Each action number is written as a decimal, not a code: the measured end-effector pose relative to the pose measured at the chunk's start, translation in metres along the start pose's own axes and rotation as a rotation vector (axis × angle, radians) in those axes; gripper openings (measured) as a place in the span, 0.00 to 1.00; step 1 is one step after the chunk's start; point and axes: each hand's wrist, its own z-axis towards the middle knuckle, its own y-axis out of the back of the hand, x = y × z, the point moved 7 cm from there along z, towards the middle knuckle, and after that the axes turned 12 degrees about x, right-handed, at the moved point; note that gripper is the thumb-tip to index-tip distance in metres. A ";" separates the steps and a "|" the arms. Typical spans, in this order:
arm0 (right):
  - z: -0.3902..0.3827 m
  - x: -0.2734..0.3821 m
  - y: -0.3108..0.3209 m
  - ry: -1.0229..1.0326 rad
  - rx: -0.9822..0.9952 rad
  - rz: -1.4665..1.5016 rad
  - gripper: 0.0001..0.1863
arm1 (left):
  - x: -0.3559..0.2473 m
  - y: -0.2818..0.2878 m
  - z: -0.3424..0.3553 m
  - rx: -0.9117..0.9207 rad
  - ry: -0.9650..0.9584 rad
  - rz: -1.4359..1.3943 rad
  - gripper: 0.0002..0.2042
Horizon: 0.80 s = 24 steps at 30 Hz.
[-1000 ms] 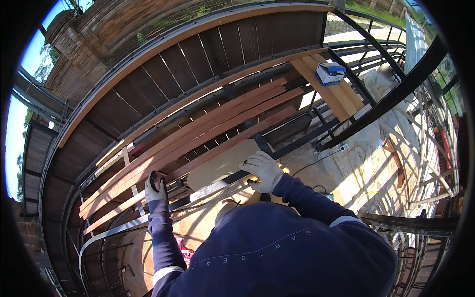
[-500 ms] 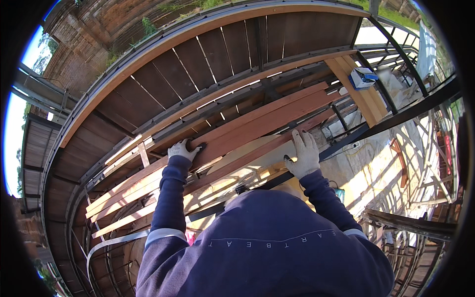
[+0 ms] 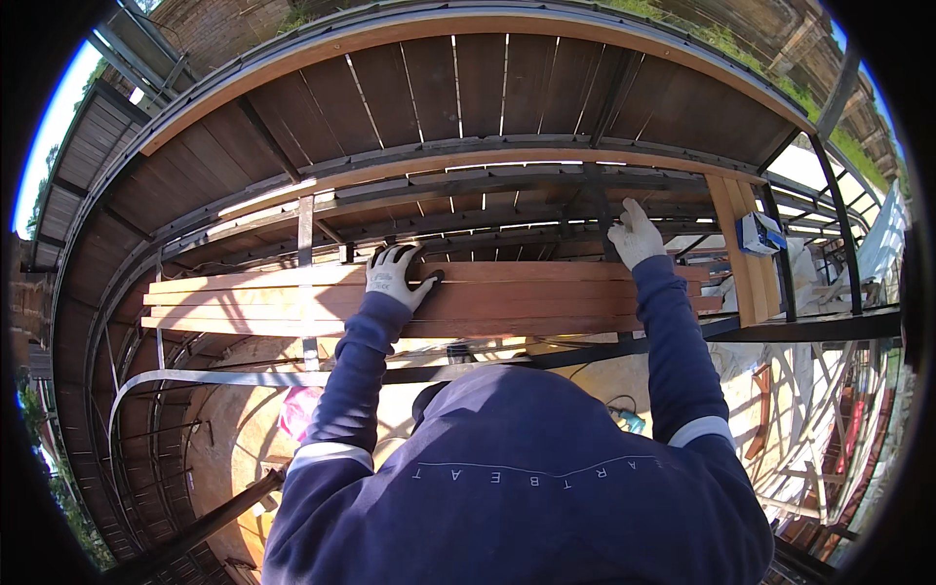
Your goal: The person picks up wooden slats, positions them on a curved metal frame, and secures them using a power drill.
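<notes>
Several long reddish planks [image 3: 526, 297] lie side by side across the dark metal frame [image 3: 824, 330] in front of me. My left hand [image 3: 398, 278], in a pale glove with dark fingertips, grips them from above, fingers curled at the upper edge and thumb apart. My right hand [image 3: 636, 234] is raised near the far edge of the planks beside a dark upright bar, fingers loosely bent and apart, with nothing visible in it. Shorter light-brown boards [image 3: 731, 273] lie crosswise at the right, carrying a blue-and-white box [image 3: 756, 234].
Curved dark slatted panels [image 3: 429, 93] with wooden rails surround the work. A pale metal strip [image 3: 195, 376] bends across the lower left. Below are a pink item [image 3: 297, 414], a teal power tool [image 3: 632, 422] with a cable, and white scrap lengths at the right.
The view has swung, so the planks now run level. Both hands have moved forward; my left sits higher on the planks, and my right has lifted to their far edge.
</notes>
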 end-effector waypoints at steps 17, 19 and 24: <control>0.040 -0.052 -0.069 -0.583 0.539 0.646 0.10 | 0.306 -0.033 -0.225 -0.233 0.939 -0.568 0.17; 0.029 -0.064 -0.055 -0.618 0.470 0.501 0.12 | 0.273 -0.023 -0.173 0.125 0.776 -0.643 0.20; 0.044 -0.070 -0.042 -0.228 0.199 -0.191 0.21 | 0.268 -0.051 -0.173 0.206 0.650 -1.012 0.19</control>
